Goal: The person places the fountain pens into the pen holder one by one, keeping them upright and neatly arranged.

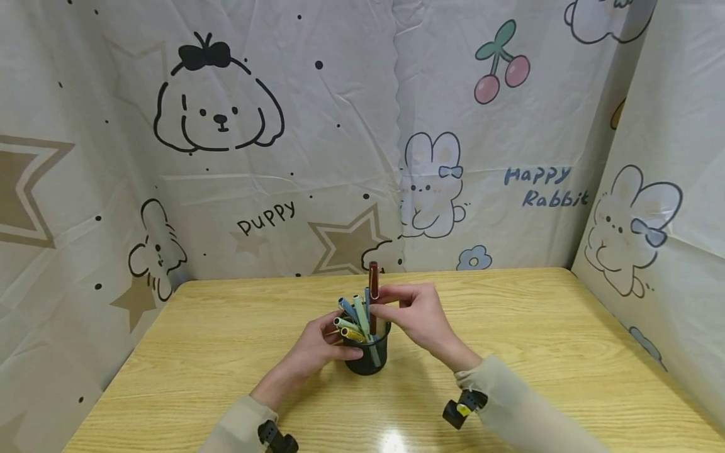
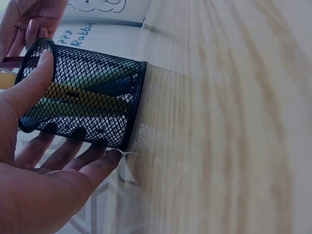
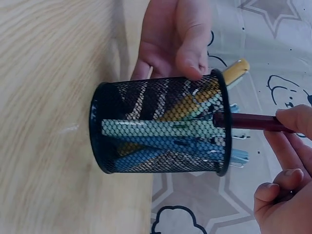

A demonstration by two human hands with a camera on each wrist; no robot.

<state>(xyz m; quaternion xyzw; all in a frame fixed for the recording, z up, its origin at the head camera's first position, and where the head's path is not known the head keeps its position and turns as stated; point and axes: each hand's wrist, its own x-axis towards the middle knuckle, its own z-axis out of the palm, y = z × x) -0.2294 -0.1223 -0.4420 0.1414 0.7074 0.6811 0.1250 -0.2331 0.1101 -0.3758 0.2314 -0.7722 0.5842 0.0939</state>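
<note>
1. Nearest us, the left hand [image 1: 317,346] curls around the black mesh pen cup [image 1: 368,355], thumb on the rim, steadying it on the wooden surface [image 1: 226,352].
2. Just right, the right hand [image 1: 416,314] pinches the dark red pen [image 1: 373,296], fingers closed on its shaft.
3. That pen stands upright, tip already inside the cup among the pastel pens [image 1: 354,314]; the right hand is nearer it.

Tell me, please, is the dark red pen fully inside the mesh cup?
No. The dark red pen stands partly in the mesh cup, its top pinched by the right hand.
</note>
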